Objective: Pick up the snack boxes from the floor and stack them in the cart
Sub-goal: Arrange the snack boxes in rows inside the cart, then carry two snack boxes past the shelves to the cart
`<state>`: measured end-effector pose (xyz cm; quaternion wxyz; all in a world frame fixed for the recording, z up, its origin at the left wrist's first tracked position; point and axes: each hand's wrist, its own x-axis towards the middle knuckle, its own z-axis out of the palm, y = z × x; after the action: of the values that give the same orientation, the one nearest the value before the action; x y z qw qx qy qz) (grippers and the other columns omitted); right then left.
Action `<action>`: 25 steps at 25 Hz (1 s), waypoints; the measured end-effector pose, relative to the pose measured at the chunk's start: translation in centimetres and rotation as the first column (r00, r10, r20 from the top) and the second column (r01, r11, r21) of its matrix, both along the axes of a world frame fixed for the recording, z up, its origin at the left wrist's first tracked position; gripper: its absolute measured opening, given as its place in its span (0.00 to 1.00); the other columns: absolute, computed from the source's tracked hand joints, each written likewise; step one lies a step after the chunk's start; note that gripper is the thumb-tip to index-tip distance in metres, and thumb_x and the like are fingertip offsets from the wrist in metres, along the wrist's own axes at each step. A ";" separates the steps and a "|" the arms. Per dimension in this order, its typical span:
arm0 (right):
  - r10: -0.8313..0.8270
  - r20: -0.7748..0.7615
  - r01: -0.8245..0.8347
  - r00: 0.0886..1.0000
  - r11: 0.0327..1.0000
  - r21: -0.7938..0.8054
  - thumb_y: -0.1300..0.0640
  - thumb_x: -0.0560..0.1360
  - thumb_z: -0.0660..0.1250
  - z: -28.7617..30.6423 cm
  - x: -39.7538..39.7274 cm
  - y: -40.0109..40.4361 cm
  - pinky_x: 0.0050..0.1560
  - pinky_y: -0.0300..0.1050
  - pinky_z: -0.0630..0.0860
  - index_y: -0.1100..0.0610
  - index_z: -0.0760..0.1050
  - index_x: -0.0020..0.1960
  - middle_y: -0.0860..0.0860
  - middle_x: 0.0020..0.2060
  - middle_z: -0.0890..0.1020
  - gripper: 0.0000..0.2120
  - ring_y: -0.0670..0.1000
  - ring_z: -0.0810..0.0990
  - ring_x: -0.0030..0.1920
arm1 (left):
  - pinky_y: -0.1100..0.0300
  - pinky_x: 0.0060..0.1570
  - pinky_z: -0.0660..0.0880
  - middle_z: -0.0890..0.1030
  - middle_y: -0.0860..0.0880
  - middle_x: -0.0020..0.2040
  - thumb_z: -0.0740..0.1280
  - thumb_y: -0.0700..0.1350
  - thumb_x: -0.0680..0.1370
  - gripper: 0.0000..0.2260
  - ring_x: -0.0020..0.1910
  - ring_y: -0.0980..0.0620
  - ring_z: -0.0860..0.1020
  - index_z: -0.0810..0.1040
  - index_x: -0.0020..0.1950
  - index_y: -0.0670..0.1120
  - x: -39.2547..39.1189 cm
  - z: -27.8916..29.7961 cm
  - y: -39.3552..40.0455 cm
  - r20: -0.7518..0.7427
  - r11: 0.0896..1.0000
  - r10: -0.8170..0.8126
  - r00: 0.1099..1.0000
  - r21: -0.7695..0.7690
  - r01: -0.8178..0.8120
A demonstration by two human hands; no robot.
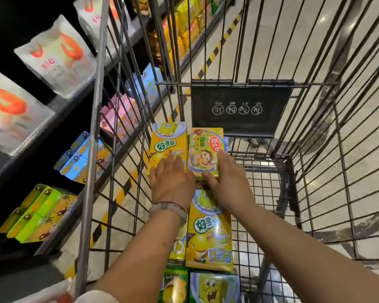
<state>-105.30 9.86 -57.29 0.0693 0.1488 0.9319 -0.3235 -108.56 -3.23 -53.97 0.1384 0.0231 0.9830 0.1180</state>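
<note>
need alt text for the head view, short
Two bare hands, left hand and right hand, rest on a yellow cardboard snack box and a green cardboard snack box inside a black wire shopping cart.

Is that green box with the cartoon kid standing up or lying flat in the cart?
Lying flat. The green box shows its printed front face upward, beside a yellow box, with the right hand resting on it.
</note>
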 end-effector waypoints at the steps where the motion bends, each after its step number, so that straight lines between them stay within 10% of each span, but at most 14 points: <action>1: 0.019 0.028 -0.019 0.999 1.000 0.004 0.42 0.77 0.60 0.0 -0.2 0.2 0.70 0.51 0.60 0.54 0.50 0.77 0.52 0.76 0.58 0.35 0.57 0.59 0.73 | 0.49 0.73 0.41 0.51 0.49 0.78 0.53 0.51 0.81 0.25 0.77 0.50 0.48 0.54 0.76 0.48 0.2 0.0 0.1 0.029 1.000 0.000 1.000 0.015 0.000; 7: 0.006 -0.084 -0.019 0.996 0.987 -0.158 0.46 0.75 0.65 2.2 0.7 1.5 0.65 0.48 0.63 0.51 0.60 0.73 0.49 0.69 0.68 0.30 0.54 0.67 0.68 | 0.45 0.73 0.43 0.50 0.51 0.78 0.57 0.50 0.79 0.25 0.76 0.49 0.44 0.56 0.75 0.51 0.7 1.5 0.1 0.028 0.993 0.062 0.998 0.098 -0.065; 11: 0.006 -0.115 -0.004 0.993 1.000 0.014 0.49 0.76 0.65 8.6 0.6 2.7 0.66 0.47 0.63 0.55 0.62 0.73 0.52 0.68 0.68 0.28 0.54 0.67 0.68 | 0.56 0.70 0.54 0.62 0.54 0.73 0.59 0.51 0.76 0.23 0.71 0.48 0.56 0.62 0.72 0.56 0.6 7.5 0.7 -0.044 0.971 -0.152 0.987 0.182 0.158; 18: 0.045 -0.289 -0.029 0.956 0.998 0.062 0.49 0.78 0.62 31.6 0.9 3.1 0.69 0.41 0.58 0.53 0.61 0.73 0.51 0.72 0.64 0.26 0.52 0.61 0.72 | 0.68 0.60 0.55 0.69 0.55 0.67 0.60 0.57 0.73 0.24 0.68 0.53 0.65 0.68 0.69 0.55 -1.3 31.3 -0.9 -0.207 0.808 -0.459 0.864 0.309 0.502; 21: 0.142 -0.384 -0.142 0.912 0.989 0.027 0.51 0.78 0.63 42.5 3.2 2.2 0.63 0.36 0.62 0.51 0.62 0.73 0.50 0.70 0.67 0.25 0.49 0.66 0.69 | 0.58 0.71 0.58 0.65 0.52 0.72 0.64 0.58 0.73 0.27 0.72 0.52 0.62 0.66 0.71 0.54 0.4 42.1 -3.6 -0.288 0.774 -0.481 0.828 0.304 0.555; 25: 0.207 -0.468 -0.281 0.859 0.955 -0.094 0.52 0.77 0.66 53.6 7.3 0.8 0.48 0.30 0.74 0.49 0.66 0.70 0.50 0.65 0.74 0.22 0.45 0.75 0.56 | 0.71 0.57 0.66 0.69 0.54 0.67 0.64 0.54 0.76 0.24 0.63 0.57 0.69 0.65 0.71 0.51 5.0 53.8 -9.1 -0.417 0.777 -0.409 0.812 0.307 0.550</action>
<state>-98.04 10.67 -3.64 -0.0975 -0.0564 0.9046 -0.4112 -103.57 -12.31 -0.19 -0.0086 0.3243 0.9041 0.2780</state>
